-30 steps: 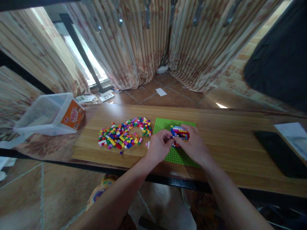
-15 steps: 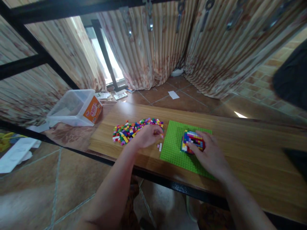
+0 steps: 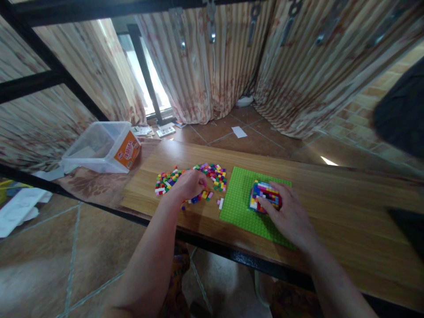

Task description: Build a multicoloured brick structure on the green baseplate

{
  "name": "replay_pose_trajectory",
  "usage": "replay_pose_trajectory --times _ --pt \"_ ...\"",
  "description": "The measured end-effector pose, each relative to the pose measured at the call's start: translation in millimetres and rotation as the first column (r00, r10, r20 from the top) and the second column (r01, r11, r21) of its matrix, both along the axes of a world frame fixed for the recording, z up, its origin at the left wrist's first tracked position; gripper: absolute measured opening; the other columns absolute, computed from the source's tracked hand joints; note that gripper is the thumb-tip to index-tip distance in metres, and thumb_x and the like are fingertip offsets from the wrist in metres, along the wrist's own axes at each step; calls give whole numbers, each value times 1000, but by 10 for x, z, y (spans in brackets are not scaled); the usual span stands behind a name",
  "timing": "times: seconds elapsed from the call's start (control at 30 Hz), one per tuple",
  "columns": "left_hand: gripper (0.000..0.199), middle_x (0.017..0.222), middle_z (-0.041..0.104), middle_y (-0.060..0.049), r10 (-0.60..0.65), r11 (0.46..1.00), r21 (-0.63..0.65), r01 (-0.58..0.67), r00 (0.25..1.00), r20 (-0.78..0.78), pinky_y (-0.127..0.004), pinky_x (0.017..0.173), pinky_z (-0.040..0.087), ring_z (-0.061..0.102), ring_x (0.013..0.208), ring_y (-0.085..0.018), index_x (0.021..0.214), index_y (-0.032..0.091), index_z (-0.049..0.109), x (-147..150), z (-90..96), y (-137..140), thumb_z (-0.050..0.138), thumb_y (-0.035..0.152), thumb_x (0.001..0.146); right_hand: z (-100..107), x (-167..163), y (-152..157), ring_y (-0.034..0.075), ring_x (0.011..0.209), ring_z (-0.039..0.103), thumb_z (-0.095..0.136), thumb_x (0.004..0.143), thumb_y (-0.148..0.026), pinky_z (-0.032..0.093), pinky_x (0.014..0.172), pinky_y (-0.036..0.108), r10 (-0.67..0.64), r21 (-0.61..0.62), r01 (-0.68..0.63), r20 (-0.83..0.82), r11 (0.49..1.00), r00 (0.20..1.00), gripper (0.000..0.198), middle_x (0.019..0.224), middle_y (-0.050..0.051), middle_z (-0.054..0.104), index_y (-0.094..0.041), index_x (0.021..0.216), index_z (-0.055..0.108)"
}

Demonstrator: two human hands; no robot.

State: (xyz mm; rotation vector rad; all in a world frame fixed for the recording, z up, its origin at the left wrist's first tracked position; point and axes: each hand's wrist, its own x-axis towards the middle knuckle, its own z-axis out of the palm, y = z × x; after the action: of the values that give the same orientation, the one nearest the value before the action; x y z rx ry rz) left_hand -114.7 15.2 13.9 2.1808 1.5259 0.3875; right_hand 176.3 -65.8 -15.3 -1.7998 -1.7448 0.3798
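My left hand [image 3: 190, 184] is over the pile of loose toy bricks [image 3: 165, 179], its thumb and fingers pinched together. A small pink brick [image 3: 204, 183] shows at the fingertips. My right hand [image 3: 291, 212] grips a multicoloured brick build [image 3: 265, 194] from its right side, with the thumb along the near edge and the fingers behind. The build has an opening in its top and rests on a green studded baseplate [image 3: 240, 212]. A white brick [image 3: 221, 203] and a small pink one beside it lie at the baseplate's left edge.
All this is on a narrow wooden table [image 3: 344, 221]. Left of it stands a clear plastic bin [image 3: 92, 154] with an orange label. A dark object [image 3: 407, 225] sits at the right end. Curtains [image 3: 212, 79] and papers on the tiled floor are beyond.
My left hand has moved left, from the pile's right end to its middle. Bricks at the right end are now uncovered, and several are spread toward the near edge. My right hand stays on the build.
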Motion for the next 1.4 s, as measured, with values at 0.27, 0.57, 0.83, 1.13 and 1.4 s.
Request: replay_pose_trajectory --times 0.27,0.57,0.83,1.13,1.4 --pt "13 68 70 -2 -9 999 44 4 993 118 -23 57 40 61 62 -15 73 18 71 53 30 -5 60 11 74 33 -6 0 32 126 50 52 87 -61 37 111 51 1 -24 -2 -34 1000 999 63 134 16 53 -18 132 56" --pt "11 62 65 2 -139 984 -50 169 919 369 -20 53 40 57 56 -11 75 17 68 530 -18 -174 58 12 77 25 -5 10 31 127 50 48 91 -55 38 110 53 3 5 -3 -76 1000 997 54 133 15 54 -20 131 57" --pt "11 72 67 1 -185 976 -17 218 865 467 -21 59 42 58 64 -11 78 17 69 874 -44 -336 59 16 83 39 -12 15 31 127 51 48 91 -55 40 109 51 -5 -12 5 -48 1000 999 55 133 16 55 -19 132 56" --pt "11 77 71 2 -203 974 8 226 860 469 -22 67 45 62 71 -12 79 18 70 994 -85 -344 61 14 83 73 -36 9 32 127 51 47 91 -55 40 109 50 -21 -16 21 -51 1000 998 58 133 17 54 -17 132 56" --pt "9 71 69 2 -181 981 22 191 882 435 -20 63 42 59 65 -10 78 17 69 1023 -106 -357 62 14 83 59 -84 3 33 130 48 52 87 -56 39 109 53 -52 -18 51 -23 999 998 63 136 19 52 -15 134 54"
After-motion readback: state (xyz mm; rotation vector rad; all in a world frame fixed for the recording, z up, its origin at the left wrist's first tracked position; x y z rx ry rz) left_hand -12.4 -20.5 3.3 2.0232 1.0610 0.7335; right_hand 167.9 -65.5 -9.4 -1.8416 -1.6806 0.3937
